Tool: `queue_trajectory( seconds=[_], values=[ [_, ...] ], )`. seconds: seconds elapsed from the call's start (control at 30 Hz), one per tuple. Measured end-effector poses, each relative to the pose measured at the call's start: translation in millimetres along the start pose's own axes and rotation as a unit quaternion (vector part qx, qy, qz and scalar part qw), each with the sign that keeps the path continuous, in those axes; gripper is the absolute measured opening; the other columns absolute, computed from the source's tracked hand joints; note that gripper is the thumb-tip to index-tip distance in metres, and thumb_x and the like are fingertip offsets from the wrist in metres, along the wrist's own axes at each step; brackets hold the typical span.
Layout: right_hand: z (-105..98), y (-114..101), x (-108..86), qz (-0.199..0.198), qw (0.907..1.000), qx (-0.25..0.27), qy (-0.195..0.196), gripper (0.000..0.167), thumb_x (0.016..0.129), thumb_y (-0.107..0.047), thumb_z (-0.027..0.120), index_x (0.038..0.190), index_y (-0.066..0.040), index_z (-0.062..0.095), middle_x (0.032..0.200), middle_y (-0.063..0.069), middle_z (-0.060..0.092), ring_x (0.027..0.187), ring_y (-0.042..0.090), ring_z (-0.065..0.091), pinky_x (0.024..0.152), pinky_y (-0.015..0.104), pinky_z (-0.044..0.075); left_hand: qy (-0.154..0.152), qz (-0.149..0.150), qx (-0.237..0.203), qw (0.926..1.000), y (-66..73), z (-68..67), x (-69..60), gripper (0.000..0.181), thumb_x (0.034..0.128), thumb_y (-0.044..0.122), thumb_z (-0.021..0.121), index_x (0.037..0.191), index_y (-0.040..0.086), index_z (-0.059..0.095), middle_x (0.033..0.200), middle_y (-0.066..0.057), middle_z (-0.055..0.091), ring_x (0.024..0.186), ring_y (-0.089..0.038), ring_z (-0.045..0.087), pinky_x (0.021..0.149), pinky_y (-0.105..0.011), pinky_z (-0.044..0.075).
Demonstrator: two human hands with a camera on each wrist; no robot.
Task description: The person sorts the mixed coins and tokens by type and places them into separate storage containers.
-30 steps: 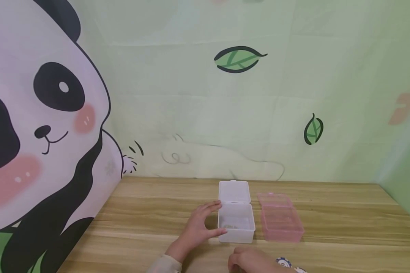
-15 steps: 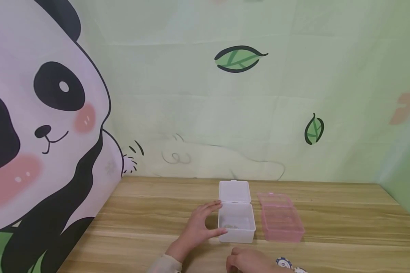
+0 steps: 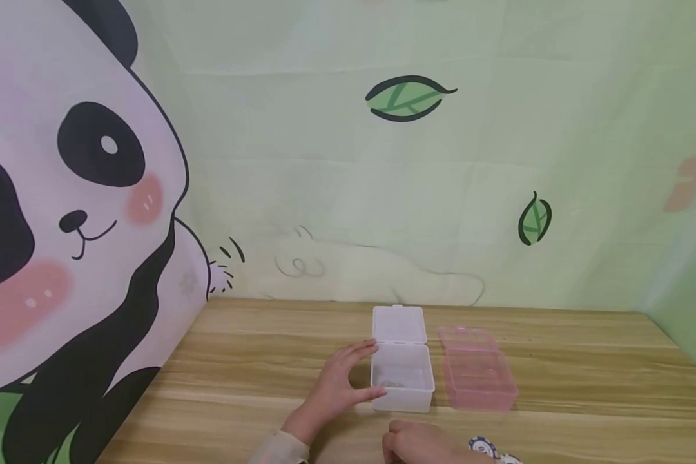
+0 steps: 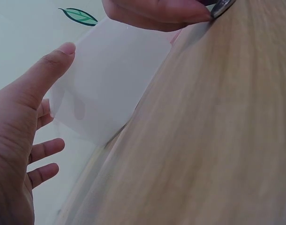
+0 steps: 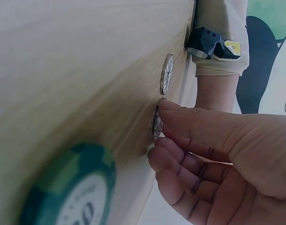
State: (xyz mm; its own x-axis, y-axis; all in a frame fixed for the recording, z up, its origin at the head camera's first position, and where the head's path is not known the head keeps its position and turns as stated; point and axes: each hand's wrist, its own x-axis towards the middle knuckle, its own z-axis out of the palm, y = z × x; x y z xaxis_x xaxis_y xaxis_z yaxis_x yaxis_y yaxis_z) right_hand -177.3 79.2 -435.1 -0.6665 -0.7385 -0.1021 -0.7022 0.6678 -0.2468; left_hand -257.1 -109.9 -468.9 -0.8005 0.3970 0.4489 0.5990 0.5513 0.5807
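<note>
An open white box (image 3: 403,401) stands on the table, its lid tipped back and something small and round inside. My left hand (image 3: 338,383) grips its left side, thumb at the front corner and a finger at the back corner; the other fingers hang off it in the left wrist view. In front of the box, my right hand (image 3: 420,443) is low at the table. The right wrist view has a silvery coin (image 5: 158,121) pinched at its thumb and fingertips, close to the tabletop. A second coin (image 5: 167,74) lies just beyond.
Right of the white box is an open pink transparent box (image 3: 480,380). A blue-and-white chip (image 3: 483,446) lies by the right wrist, another partly hidden beside it. A green chip (image 5: 70,192) is near the right wrist camera. A printed cloth (image 3: 325,161) hangs behind the table.
My right hand has shifted slightly left along the table's front. My left hand keeps its hold on the white box, and both boxes stay in place.
</note>
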Motion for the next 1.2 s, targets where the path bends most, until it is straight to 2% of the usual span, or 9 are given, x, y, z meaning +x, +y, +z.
queue_trajectory(
  seconds=[0.17,0.4,0.67,1.03,1.2],
  values=[
    [0.4,-0.1,1.9,0.003,0.9999,-0.014,0.000,0.011,0.080,-0.025,0.072,0.077,-0.016,0.067,0.071,-0.011,0.049,0.060,-0.003,0.042,0.056,0.012,0.038,-0.002,0.000,-0.002,1.0000,1.4,-0.8,0.0,0.069,0.0737,0.037,0.081,0.133,0.014,0.056,0.143,0.002,0.053,0.132,-0.025,0.048,0.108,-0.051,0.037],
    [0.2,0.0,1.3,0.003,0.9999,-0.010,0.006,0.011,0.081,-0.021,0.071,0.077,-0.015,0.063,0.070,-0.011,0.047,0.060,-0.003,0.040,0.056,0.012,0.037,0.020,0.036,0.017,0.9990,-2.4,1.8,-0.6,0.069,0.0745,0.043,0.079,0.131,0.011,0.058,0.140,-0.001,0.056,0.127,-0.027,0.052,0.103,-0.052,0.041],
    [-2.3,-1.7,-0.5,0.017,0.9990,0.040,-0.005,0.013,0.082,-0.020,0.070,0.079,-0.017,0.057,0.067,-0.013,0.043,0.058,-0.002,0.038,0.055,0.014,0.036,-0.004,-0.007,-0.005,1.0000,0.5,0.1,-0.4,0.069,0.0735,0.037,0.081,0.134,0.014,0.056,0.143,0.003,0.053,0.133,-0.024,0.047,0.109,-0.051,0.036],
    [-2.9,0.0,-0.8,0.010,0.9982,0.060,0.000,0.012,0.080,-0.015,0.071,0.079,-0.018,0.059,0.066,-0.013,0.046,0.059,-0.003,0.038,0.056,0.013,0.037,-0.008,-0.009,-0.013,0.9998,1.8,-1.2,-0.1,0.069,0.0738,0.036,0.081,0.134,0.014,0.056,0.144,0.002,0.052,0.134,-0.025,0.046,0.110,-0.052,0.035],
    [-3.7,0.3,-1.6,0.006,0.9971,0.076,0.000,0.012,0.079,-0.014,0.072,0.079,-0.018,0.060,0.066,-0.014,0.050,0.059,-0.005,0.040,0.057,0.011,0.039,-0.003,0.000,-0.011,0.9999,1.2,-1.1,-0.4,0.068,0.0739,0.035,0.081,0.133,0.013,0.057,0.143,0.001,0.053,0.132,-0.026,0.048,0.108,-0.053,0.037]
  ],
)
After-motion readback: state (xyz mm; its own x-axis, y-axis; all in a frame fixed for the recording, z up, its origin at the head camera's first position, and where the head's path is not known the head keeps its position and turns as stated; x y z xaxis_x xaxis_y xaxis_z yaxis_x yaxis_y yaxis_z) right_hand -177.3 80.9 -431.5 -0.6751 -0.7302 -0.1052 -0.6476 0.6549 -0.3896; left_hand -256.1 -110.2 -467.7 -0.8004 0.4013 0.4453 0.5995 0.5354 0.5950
